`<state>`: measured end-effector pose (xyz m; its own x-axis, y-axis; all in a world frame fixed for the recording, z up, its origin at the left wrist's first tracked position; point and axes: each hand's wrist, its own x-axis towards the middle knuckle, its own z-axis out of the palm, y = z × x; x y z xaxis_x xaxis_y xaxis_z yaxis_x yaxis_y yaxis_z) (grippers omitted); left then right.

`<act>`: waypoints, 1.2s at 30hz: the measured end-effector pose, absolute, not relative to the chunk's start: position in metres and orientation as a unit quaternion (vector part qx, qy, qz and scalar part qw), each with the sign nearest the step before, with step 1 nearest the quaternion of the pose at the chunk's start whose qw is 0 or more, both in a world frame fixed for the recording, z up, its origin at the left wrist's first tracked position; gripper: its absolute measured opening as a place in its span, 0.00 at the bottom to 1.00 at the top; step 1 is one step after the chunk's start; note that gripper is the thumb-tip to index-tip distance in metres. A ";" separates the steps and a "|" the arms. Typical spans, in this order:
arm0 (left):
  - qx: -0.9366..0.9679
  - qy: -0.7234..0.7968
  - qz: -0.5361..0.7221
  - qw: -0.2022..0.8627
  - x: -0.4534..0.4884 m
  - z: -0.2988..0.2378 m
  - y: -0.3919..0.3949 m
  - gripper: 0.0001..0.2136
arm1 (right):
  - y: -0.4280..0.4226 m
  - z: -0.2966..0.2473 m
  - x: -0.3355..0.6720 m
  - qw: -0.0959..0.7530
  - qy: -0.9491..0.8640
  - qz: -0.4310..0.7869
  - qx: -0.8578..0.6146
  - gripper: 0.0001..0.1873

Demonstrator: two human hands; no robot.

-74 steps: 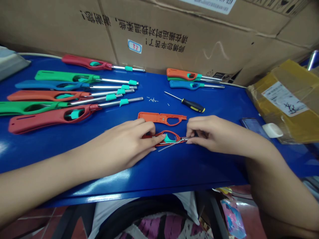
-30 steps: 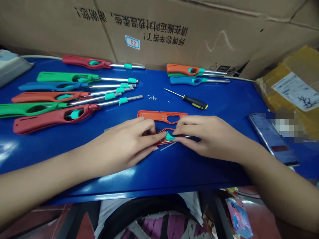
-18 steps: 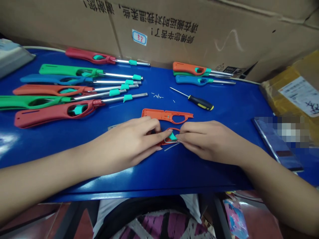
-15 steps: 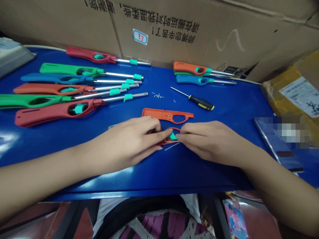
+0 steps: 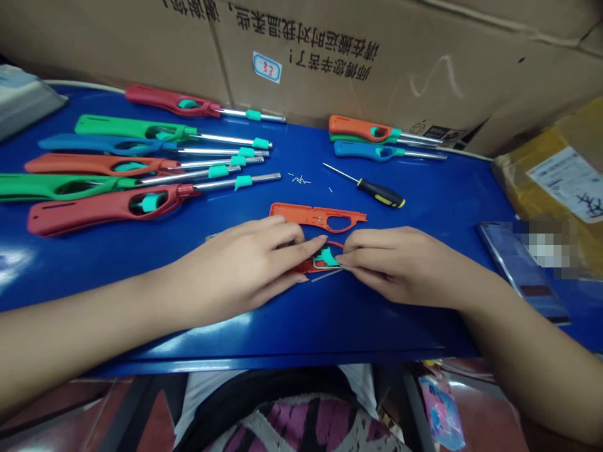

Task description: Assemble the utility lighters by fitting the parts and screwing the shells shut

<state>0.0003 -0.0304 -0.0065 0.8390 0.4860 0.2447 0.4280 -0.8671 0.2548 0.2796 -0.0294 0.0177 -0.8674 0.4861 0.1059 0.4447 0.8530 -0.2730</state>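
Note:
My left hand [image 5: 245, 267] presses down on an open orange lighter shell half [image 5: 311, 263] lying on the blue table [image 5: 301, 314], its fingers closed over it. My right hand [image 5: 391, 263] pinches the teal trigger piece [image 5: 326, 256] seated in that shell. A thin metal rod [image 5: 325, 275] lies just in front of the shell. The matching orange shell half [image 5: 316, 216] rests flat just behind both hands.
Several assembled long lighters [image 5: 122, 182] in red, green and blue lie at the left, three more [image 5: 377, 139] at the back. A screwdriver [image 5: 372, 188] and small screws [image 5: 299, 181] lie behind. Cardboard boxes [image 5: 330, 56] wall the back; a phone [image 5: 522, 270] and a yellow parcel [image 5: 560, 182] sit right.
My right hand slid left along the shell from its nose end to the teal trigger. The left hand kept holding the shell down. The view shifted slightly.

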 end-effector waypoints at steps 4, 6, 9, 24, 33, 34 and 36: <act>0.954 0.240 0.159 0.086 0.000 -0.008 -0.030 0.20 | -0.027 0.013 0.279 0.117 -0.955 0.137 -0.237 0.12; 0.954 0.239 0.161 0.082 0.000 -0.008 -0.029 0.20 | -0.026 0.011 0.278 0.137 -0.948 0.159 -0.238 0.11; 0.954 0.241 0.159 0.082 -0.001 -0.010 -0.030 0.20 | -0.024 0.009 0.277 0.156 -0.943 0.178 -0.234 0.10; 0.965 0.233 0.121 0.020 0.003 -0.007 -0.031 0.17 | -0.026 0.011 0.272 0.155 -0.933 0.205 -0.251 0.10; 0.966 0.231 0.111 -0.027 0.005 -0.004 -0.032 0.16 | -0.023 0.019 0.280 0.168 -0.918 0.218 -0.287 0.04; 0.966 0.229 0.114 -0.026 0.004 -0.005 -0.031 0.17 | -0.022 0.020 0.281 0.151 -0.919 0.222 -0.288 0.04; 0.967 0.223 0.117 -0.027 0.003 -0.005 -0.030 0.17 | -0.021 0.022 0.283 0.123 -0.921 0.227 -0.290 0.03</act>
